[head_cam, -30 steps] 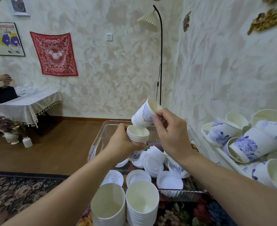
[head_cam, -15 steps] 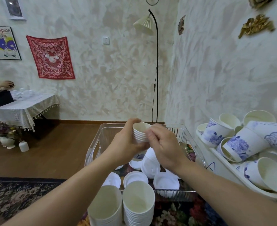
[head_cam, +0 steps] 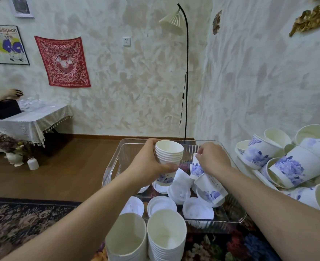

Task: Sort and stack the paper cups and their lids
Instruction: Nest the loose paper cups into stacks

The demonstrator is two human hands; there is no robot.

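My left hand (head_cam: 149, 162) grips a nested stack of small white paper cups (head_cam: 169, 155) with blue flower print, held upright above a clear plastic bin (head_cam: 114, 162). To its right, my right hand (head_cam: 213, 159) pinches the rim of another small flowered cup (head_cam: 196, 168) lying in the bin. Beside it lies a tipped cup (head_cam: 211, 187), and several white lids (head_cam: 198, 208) cover the bin floor. Two stacks of large white cups (head_cam: 166, 234) stand at the near edge.
A heap of large flowered cups (head_cam: 295, 166) sits on a white tray (head_cam: 257, 173) at the right, against the wall. A floor lamp (head_cam: 185, 72) stands behind the bin. A patterned rug (head_cam: 23, 219) lies at the left. A person sits at a cloth-covered table (head_cam: 29, 117) far left.
My right hand set the small cup into the stack held by my left hand, then moved right and down to another cup in the bin. The view shifted slightly.
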